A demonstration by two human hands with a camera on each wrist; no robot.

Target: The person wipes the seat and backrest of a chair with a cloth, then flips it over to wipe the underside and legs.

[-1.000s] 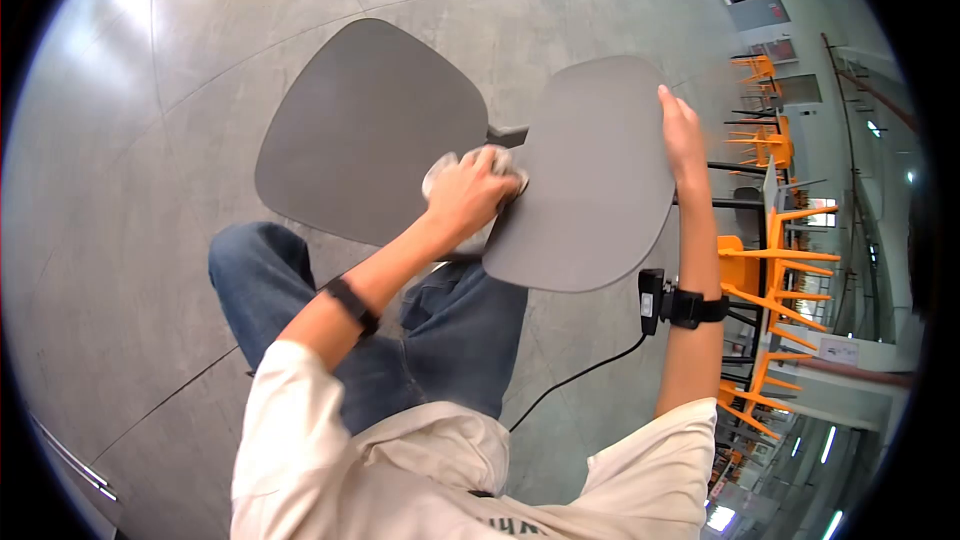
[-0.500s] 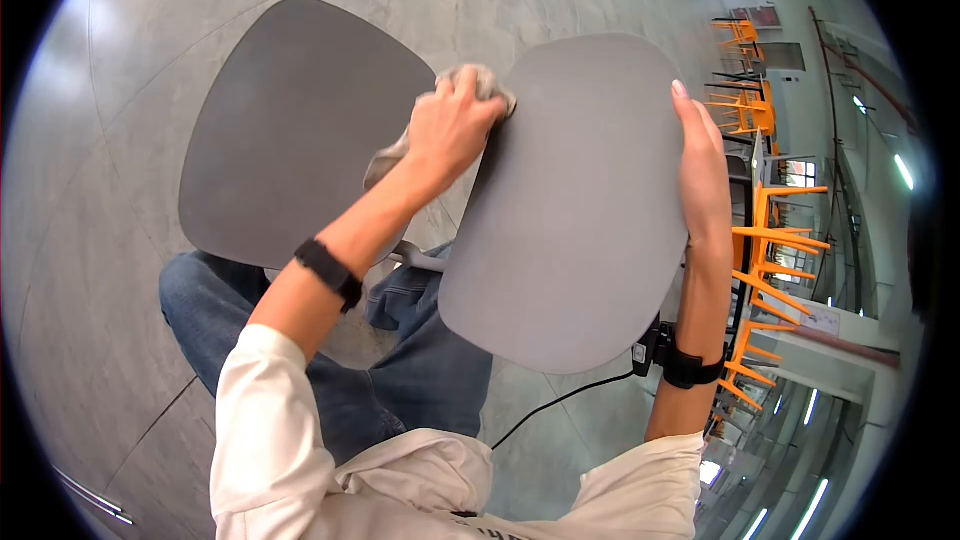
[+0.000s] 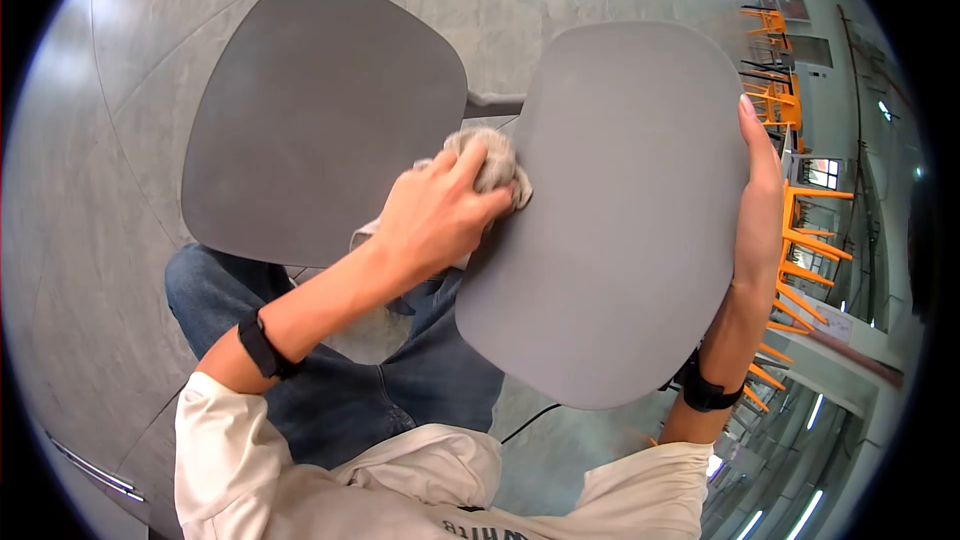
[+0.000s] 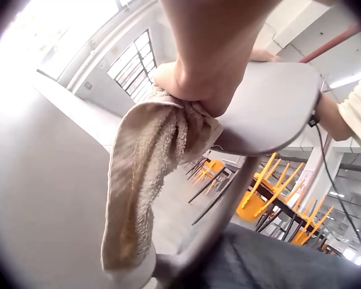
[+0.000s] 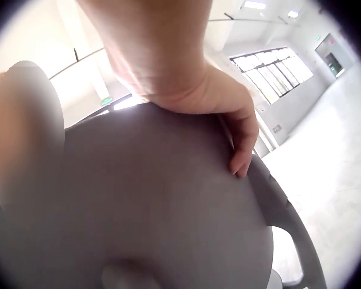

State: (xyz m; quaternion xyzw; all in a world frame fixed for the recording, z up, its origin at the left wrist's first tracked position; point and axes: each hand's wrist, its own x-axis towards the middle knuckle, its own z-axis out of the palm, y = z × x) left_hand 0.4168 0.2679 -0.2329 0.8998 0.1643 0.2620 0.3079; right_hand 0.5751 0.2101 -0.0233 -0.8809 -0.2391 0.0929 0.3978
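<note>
A grey chair shows two smooth panels in the head view: the seat (image 3: pixel 325 120) on the left and the backrest (image 3: pixel 620 210) on the right, joined by a grey frame bar (image 3: pixel 495 104). My left hand (image 3: pixel 440 210) grips a bunched beige cloth (image 3: pixel 495 160) against the backrest's near-left edge. In the left wrist view a long fold of the terry cloth (image 4: pixel 138 180) hangs below the fingers. My right hand (image 3: pixel 762 200) holds the backrest's opposite edge. From the right wrist, a bent digit (image 5: pixel 243 159) of it lies on the backrest's rear face (image 5: pixel 168 192).
The person's jeans-clad legs (image 3: pixel 340 370) are bent close under the chair. Grey concrete floor (image 3: pixel 110 210) surrounds it. Orange chairs (image 3: pixel 805 240) with upturned legs stand along the right side. A black cable (image 3: pixel 530 422) runs near the right wrist.
The left hand with the cloth went up the backrest's edge, then came partway back down. Both panels look larger and nearer than a second ago. The right hand keeps to the same edge.
</note>
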